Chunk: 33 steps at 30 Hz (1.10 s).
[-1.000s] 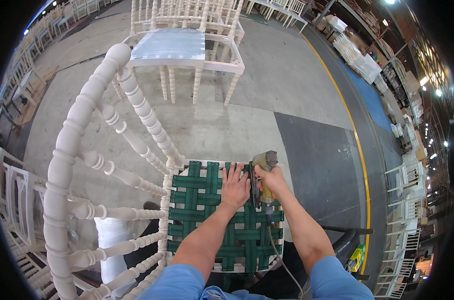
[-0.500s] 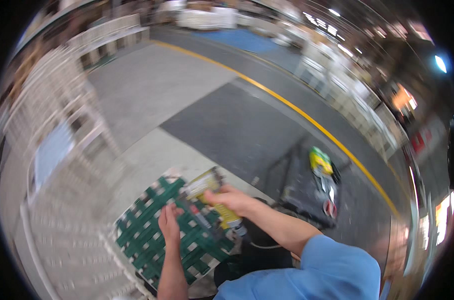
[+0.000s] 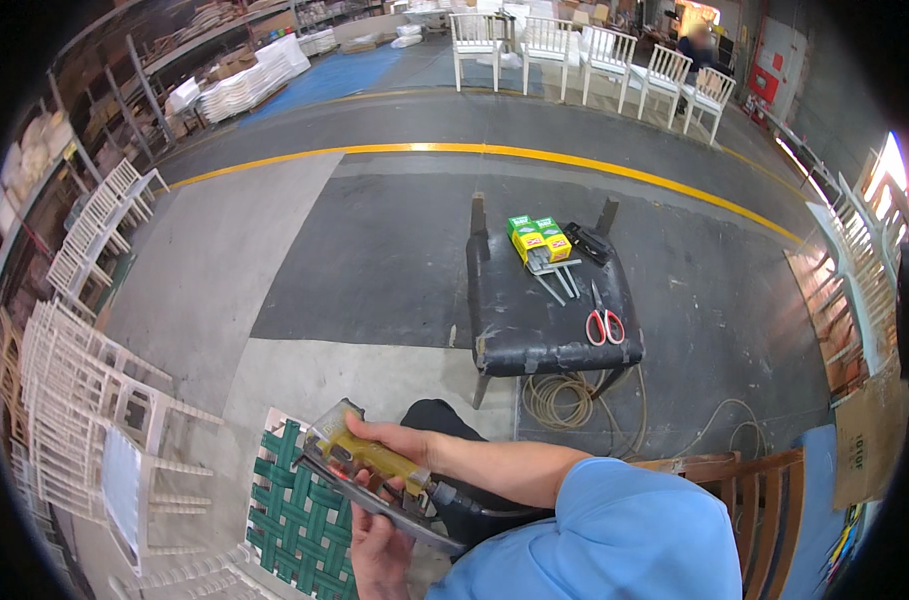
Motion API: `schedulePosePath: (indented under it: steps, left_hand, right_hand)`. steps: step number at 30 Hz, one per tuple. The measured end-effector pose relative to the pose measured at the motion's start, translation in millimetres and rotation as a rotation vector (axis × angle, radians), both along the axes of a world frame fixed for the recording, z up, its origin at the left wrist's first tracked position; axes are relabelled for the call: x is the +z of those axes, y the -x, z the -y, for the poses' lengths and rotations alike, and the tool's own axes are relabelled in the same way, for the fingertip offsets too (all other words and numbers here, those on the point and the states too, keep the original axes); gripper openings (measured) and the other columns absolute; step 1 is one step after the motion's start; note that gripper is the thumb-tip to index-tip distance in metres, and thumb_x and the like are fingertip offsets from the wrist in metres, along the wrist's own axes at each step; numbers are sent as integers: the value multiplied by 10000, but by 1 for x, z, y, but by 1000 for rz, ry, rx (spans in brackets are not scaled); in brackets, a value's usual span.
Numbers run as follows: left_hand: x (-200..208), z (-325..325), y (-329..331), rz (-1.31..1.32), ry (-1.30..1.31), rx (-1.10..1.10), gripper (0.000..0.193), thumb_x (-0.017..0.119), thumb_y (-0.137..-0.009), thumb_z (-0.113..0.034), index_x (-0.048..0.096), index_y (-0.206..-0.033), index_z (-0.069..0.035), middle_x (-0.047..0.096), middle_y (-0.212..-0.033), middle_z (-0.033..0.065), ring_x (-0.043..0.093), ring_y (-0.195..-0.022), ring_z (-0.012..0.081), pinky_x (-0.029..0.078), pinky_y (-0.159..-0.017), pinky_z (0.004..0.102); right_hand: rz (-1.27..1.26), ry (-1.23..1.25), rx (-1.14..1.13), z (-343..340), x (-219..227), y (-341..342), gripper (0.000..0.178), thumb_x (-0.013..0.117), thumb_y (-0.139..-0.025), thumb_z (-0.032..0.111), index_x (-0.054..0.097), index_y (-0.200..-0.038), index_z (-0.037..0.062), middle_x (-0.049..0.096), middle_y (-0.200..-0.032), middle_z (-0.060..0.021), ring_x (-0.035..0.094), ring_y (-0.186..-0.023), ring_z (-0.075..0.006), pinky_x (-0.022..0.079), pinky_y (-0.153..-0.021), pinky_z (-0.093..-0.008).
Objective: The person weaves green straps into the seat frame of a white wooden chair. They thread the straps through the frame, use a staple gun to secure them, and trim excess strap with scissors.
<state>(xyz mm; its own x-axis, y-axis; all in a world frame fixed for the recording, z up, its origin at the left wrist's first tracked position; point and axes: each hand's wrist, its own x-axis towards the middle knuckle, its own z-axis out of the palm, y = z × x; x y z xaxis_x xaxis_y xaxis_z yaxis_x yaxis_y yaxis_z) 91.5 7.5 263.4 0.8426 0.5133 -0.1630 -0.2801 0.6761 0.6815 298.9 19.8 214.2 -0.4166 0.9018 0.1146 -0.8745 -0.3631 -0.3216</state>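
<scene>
A yellow pneumatic stapler (image 3: pixel 390 463) with a hose at its rear end is tilted above my lap. My right hand (image 3: pixel 417 443) is wrapped round its handle. My left hand (image 3: pixel 377 548) pinches the long metal magazine (image 3: pixel 405 515) from below; part of its fingers is hidden behind the tool. Under and beside the stapler lies a seat woven from green webbing (image 3: pixel 293 510), on a pale frame.
A black padded stool (image 3: pixel 545 335) ahead bears green-yellow boxes (image 3: pixel 538 238), staple strips (image 3: pixel 555 278), red-handled scissors (image 3: pixel 605 326) and a black object (image 3: pixel 589 243). A coiled hose (image 3: pixel 557 402) lies beneath. White chairs (image 3: pixel 125 470) stand left; a person (image 3: pixel 697 48) is far off.
My view has swung to the right, bringing the stool nearer the middle. My left hand has moved from above the webbing to the stapler's magazine. My right hand still holds the stapler, now turned.
</scene>
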Motion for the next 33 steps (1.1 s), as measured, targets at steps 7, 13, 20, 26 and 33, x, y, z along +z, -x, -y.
schedulePosePath:
  steps: [7,13,20,26,33]
  left_hand:
    - [-23,6,-5,1,383,44,473,617,-1061,-348,515,-1503,-213,652,-1396,108,635,-1265,420,508,-1094,622]
    - [-58,3,6,-219,308,129,447,596,-1076,-420,593,-1457,-186,699,-1359,145,632,-1292,383,503,-1107,615]
    - [-42,18,19,-252,350,307,592,608,-1029,-121,422,-1545,-346,595,-1424,42,625,-1236,480,502,-1063,638]
    - [-44,17,23,-165,370,360,760,594,-1030,-62,251,-1640,-358,553,-1401,43,639,-1231,452,530,-1045,585]
    - [-29,23,22,-158,369,393,716,594,-1042,-50,262,-1614,-326,548,-1301,5,611,-1033,177,519,-964,464]
  right_hand:
    - [2043,419,-646,72,-30,-162,399,727,-953,412,772,-1185,91,761,-1199,-146,721,-1126,-316,564,-958,-439]
    - [2480,1258,-877,191,-63,-310,325,754,-922,228,661,-1188,67,658,-1235,-212,652,-1169,-420,561,-967,-532]
    - [2413,1141,-888,179,-81,-290,145,608,-899,89,704,-1004,57,740,-1030,-248,709,-1026,-449,557,-871,-539]
    - [1800,263,-952,107,-59,-144,136,762,-885,78,746,-1011,29,716,-889,-67,664,-780,-140,539,-709,-322]
    - [1816,-558,-524,36,80,35,182,758,-893,158,755,-1041,51,635,-895,-146,677,-785,-328,553,-708,-420]
